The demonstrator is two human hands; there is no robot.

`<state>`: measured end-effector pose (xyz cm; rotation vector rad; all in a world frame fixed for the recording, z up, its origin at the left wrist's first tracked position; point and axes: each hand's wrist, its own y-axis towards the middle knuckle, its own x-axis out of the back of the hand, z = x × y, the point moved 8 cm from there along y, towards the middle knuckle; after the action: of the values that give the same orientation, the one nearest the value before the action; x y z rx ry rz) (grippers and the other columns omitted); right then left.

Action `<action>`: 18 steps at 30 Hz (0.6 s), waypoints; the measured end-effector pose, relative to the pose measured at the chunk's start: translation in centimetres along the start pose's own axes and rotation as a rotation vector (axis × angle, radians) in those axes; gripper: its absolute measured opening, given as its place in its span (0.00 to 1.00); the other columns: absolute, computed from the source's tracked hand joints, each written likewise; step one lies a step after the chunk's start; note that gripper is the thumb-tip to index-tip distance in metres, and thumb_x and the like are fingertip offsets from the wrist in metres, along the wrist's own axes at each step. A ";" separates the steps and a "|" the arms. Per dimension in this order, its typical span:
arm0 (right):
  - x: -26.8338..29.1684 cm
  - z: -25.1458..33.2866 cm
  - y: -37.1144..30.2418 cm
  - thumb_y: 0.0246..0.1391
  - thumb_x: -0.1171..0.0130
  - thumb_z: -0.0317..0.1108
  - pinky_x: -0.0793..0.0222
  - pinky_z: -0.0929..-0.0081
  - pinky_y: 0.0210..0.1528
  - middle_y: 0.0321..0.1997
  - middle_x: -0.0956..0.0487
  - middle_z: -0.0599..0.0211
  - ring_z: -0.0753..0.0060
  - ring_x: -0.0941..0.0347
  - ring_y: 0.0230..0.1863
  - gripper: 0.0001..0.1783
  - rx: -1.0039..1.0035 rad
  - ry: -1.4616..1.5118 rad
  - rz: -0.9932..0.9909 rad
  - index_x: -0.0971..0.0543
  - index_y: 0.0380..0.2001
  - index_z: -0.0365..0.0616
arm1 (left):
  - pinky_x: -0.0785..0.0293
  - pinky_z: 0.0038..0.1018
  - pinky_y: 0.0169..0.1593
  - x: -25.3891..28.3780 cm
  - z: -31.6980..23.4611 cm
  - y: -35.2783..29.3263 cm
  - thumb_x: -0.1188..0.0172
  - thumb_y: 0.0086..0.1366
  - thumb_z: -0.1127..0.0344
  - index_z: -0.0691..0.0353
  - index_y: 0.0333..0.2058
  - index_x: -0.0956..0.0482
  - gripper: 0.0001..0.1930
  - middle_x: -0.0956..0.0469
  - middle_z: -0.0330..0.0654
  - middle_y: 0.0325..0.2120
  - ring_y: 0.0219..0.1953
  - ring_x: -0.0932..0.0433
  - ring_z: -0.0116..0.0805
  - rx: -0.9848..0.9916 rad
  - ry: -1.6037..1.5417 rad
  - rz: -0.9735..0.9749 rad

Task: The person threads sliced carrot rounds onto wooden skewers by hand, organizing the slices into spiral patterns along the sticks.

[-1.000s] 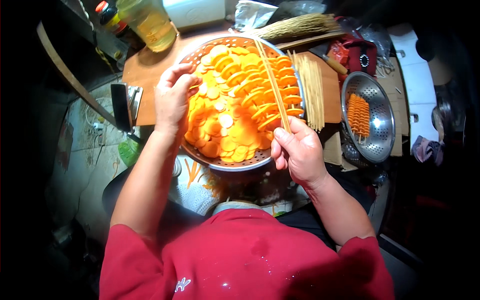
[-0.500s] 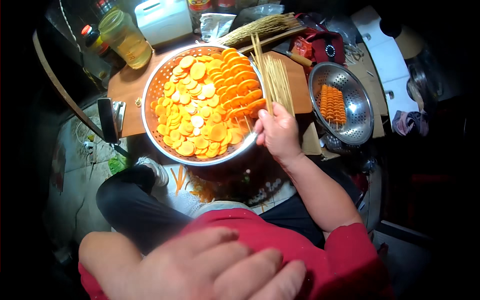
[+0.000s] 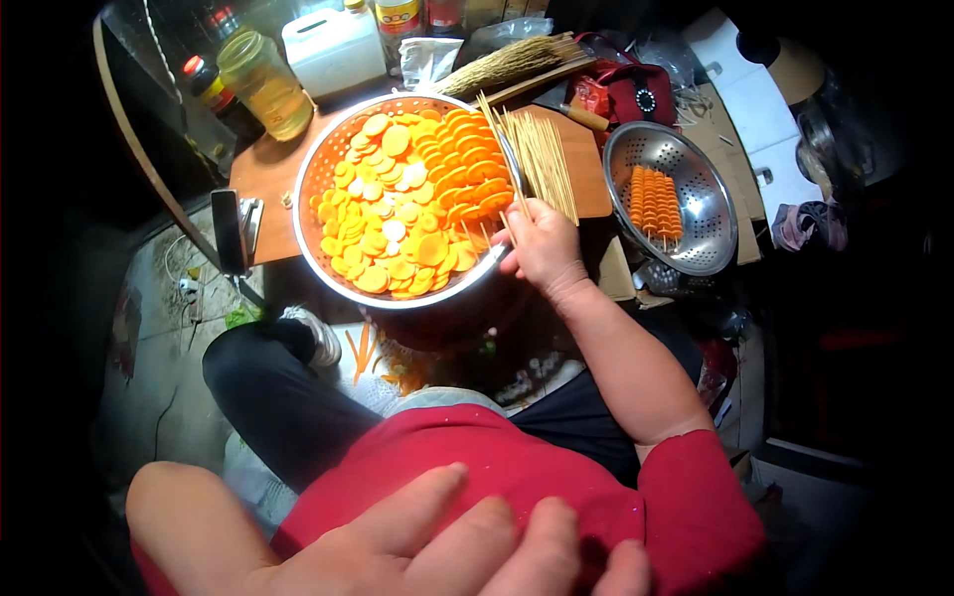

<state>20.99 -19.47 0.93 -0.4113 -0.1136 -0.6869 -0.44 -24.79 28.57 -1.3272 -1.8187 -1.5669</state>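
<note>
My right hand [image 3: 544, 243] pinches thin bamboo skewers [image 3: 494, 134] at the right rim of a large metal colander [image 3: 320, 260]. Loose round carrot slices [image 3: 373, 223] fill much of that colander. Along its right side lie several carrot-slice skewers [image 3: 467, 164], their bare stick ends pointing toward me. A bundle of bare bamboo skewers [image 3: 545, 159] rests on the table just beyond my right hand. Close in front of my red top, my left hand [image 3: 467, 546] is open with fingers spread, holding nothing; its lower part is cut off by the picture's edge.
A second metal colander [image 3: 711, 214] on the right holds finished-looking carrot skewers [image 3: 656, 206]. Behind stand a jar of yellowish liquid [image 3: 266, 89], a white jug [image 3: 333, 52] and a straw brush [image 3: 507, 65]. A phone on a stand [image 3: 229, 233] is at the table's left edge.
My right hand has shifted slightly left and tilted its skewers over the colander rim. My left hand has dropped lower and its fingers have spread. The whole view has shifted a little.
</note>
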 end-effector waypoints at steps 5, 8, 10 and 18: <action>2.9 0.4 0.8 0.60 0.54 0.37 0.28 0.77 0.22 0.24 0.21 0.63 0.72 0.25 0.18 0.14 0.129 -0.271 -0.099 0.25 0.38 0.38 | 0.27 0.32 0.40 -2.1 0.2 1.0 0.41 0.49 0.62 0.53 0.34 0.23 0.11 0.29 0.43 0.34 0.33 0.27 0.37 0.237 -0.062 -0.327; 4.6 1.9 0.1 0.60 0.54 0.38 0.31 0.80 0.20 0.22 0.22 0.66 0.77 0.29 0.16 0.14 0.202 -0.174 -0.143 0.25 0.36 0.38 | 0.29 0.35 0.47 -2.3 -1.5 2.1 0.44 0.52 0.63 0.56 0.40 0.25 0.15 0.29 0.45 0.40 0.43 0.30 0.39 0.079 -0.133 0.063; 3.3 3.0 -0.2 0.61 0.53 0.38 0.34 0.83 0.19 0.22 0.23 0.68 0.83 0.32 0.14 0.14 0.245 -0.147 -0.085 0.25 0.38 0.38 | 0.30 0.36 0.50 -4.3 -3.1 1.6 0.45 0.53 0.64 0.57 0.42 0.26 0.16 0.30 0.45 0.42 0.47 0.32 0.40 -0.046 0.068 -0.092; -0.7 4.0 -1.6 0.60 0.53 0.35 0.33 0.78 0.25 0.19 0.24 0.69 0.79 0.29 0.19 0.12 0.293 -0.095 0.119 0.25 0.36 0.37 | 0.35 0.45 0.57 -5.5 -4.5 0.6 0.50 0.56 0.64 0.61 0.50 0.31 0.21 0.33 0.44 0.50 0.55 0.35 0.40 -0.200 -0.154 -0.272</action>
<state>19.53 -18.56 4.98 -0.1671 -0.2737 -0.5232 1.39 -31.14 25.92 -1.3660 -2.0528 -1.8759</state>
